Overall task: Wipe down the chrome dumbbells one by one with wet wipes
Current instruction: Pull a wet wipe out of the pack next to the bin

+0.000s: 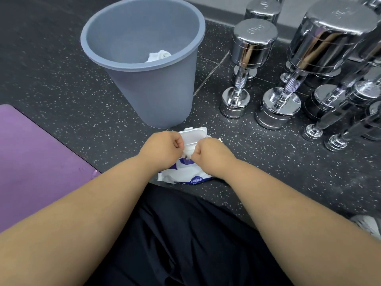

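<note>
white wipes pack (185, 175), lid (192, 134) open, mirror-bright dumbbells (250, 48)

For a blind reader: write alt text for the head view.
The left hand and right hand pinch a wipe at the open lid of a wet wipe pack on the speckled floor. Behind it stands a grey bin holding a crumpled wipe; chrome dumbbells stand to the right, a purple mat lies left.

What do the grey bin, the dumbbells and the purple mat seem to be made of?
The bin looks like matte moulded plastic: even grey-blue colour, thin rolled rim, no gloss. The dumbbells look like chrome-plated metal, mirror-polished: sharp reflections, knurled handles. The mat is probably foam or rubber, matte: dull purple surface, rounded corner.
</note>
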### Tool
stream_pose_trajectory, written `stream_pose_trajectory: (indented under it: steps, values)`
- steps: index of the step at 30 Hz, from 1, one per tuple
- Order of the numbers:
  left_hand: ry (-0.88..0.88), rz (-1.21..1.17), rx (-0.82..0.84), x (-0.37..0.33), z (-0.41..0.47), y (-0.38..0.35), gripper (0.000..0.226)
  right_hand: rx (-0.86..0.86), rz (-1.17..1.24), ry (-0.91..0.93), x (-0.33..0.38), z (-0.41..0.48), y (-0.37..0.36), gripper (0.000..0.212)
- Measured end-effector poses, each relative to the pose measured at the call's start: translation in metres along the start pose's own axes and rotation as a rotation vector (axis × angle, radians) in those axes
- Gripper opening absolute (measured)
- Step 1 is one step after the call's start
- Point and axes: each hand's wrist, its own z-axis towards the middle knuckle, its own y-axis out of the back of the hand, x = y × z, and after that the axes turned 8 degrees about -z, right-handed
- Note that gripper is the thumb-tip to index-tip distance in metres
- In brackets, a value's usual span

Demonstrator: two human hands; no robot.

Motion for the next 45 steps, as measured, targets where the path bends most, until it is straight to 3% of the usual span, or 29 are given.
stream_pose_trajectory:
  steps: [5,10,13,17,19,22,26,30,32,36,38,41,45]
  values:
    - [-0.007,0.027,-0.018,-0.002,-0.002,0.001,0.011,-0.056,0.237,-0.019,-0.011,-0.011,0.004,0.023]
    - [0.005,0.041,-0.009,-0.002,-0.003,0.001,0.014,-0.115,0.550,-0.165,-0.017,-0.012,0.003,0.015]
    - [-0.007,0.057,-0.008,-0.003,-0.004,0.000,0.014,-0.098,0.528,-0.090,-0.017,-0.014,0.002,0.007]
    - [-0.035,0.103,-0.007,-0.004,-0.004,-0.001,0.015,-0.101,0.481,-0.060,-0.018,-0.010,-0.005,0.021]
    - [-0.052,0.146,-0.009,-0.004,-0.004,-0.001,0.015,-0.149,0.674,-0.154,-0.020,-0.009,-0.003,0.017]
    - [-0.067,0.197,-0.017,-0.006,-0.005,-0.002,0.016,-0.106,1.153,-0.241,-0.021,-0.012,0.006,0.023]
    - [-0.072,0.227,-0.035,-0.008,-0.005,-0.003,0.018,-0.049,1.318,-0.261,-0.024,-0.016,0.011,0.022]
    - [-0.073,0.243,-0.030,-0.006,-0.005,-0.005,0.019,-0.185,1.588,-0.394,-0.025,-0.015,0.015,0.028]
    - [-0.071,0.252,-0.026,-0.006,-0.005,-0.006,0.018,-0.232,1.478,-0.447,-0.032,-0.012,0.021,0.033]
    - [-0.086,0.256,-0.006,-0.008,-0.004,-0.006,0.008,-0.057,0.778,-0.267,-0.034,-0.021,0.022,0.024]
    - [-0.110,0.277,0.013,-0.009,-0.005,-0.006,0.013,0.025,0.643,-0.175,-0.026,-0.025,0.015,0.035]
    - [-0.116,0.297,0.061,-0.009,-0.004,-0.009,0.029,-0.013,0.485,-0.126,-0.013,-0.020,0.006,0.039]
    - [-0.098,0.301,0.080,-0.005,-0.001,-0.011,0.023,-0.035,0.185,-0.209,-0.010,-0.007,-0.003,0.019]
